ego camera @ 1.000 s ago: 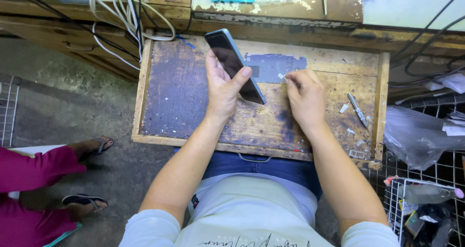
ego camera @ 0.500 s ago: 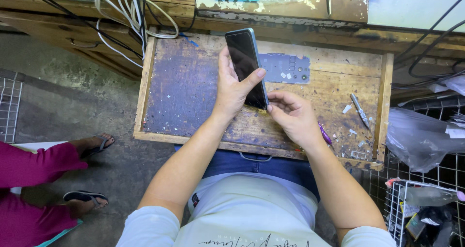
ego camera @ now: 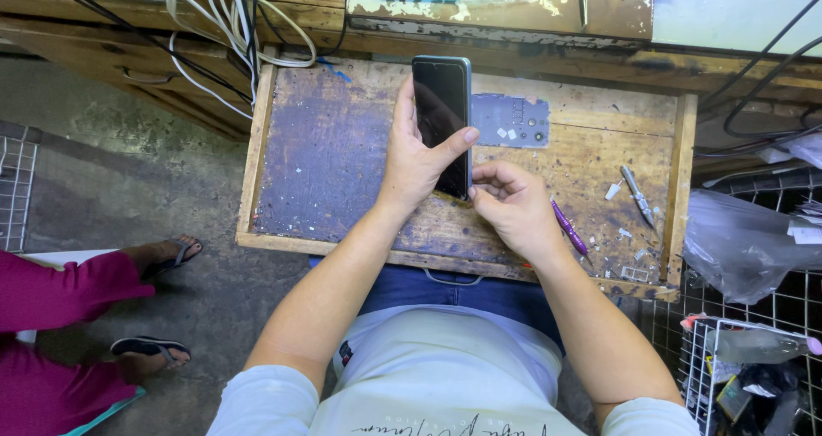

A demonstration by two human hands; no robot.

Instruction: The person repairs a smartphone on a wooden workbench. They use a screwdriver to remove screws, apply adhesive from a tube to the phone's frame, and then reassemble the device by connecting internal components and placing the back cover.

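Note:
A black smartphone with a dark screen stands upright over a worn wooden tray on my lap. My left hand grips it from the left, thumb across the screen. My right hand is curled at the phone's lower right corner, fingertips touching its bottom edge; whether it holds a small tool I cannot tell. A purple pen-like tool sticks out just past my right hand.
A metal tweezer and small scraps lie at the tray's right. A grey phone part lies behind the phone. Cables hang over the bench. A wire basket stands right; another person's sandalled feet are left.
I have turned the phone from tilted to upright and raised it. My right hand has left the tray surface and come in to the phone's lower corner.

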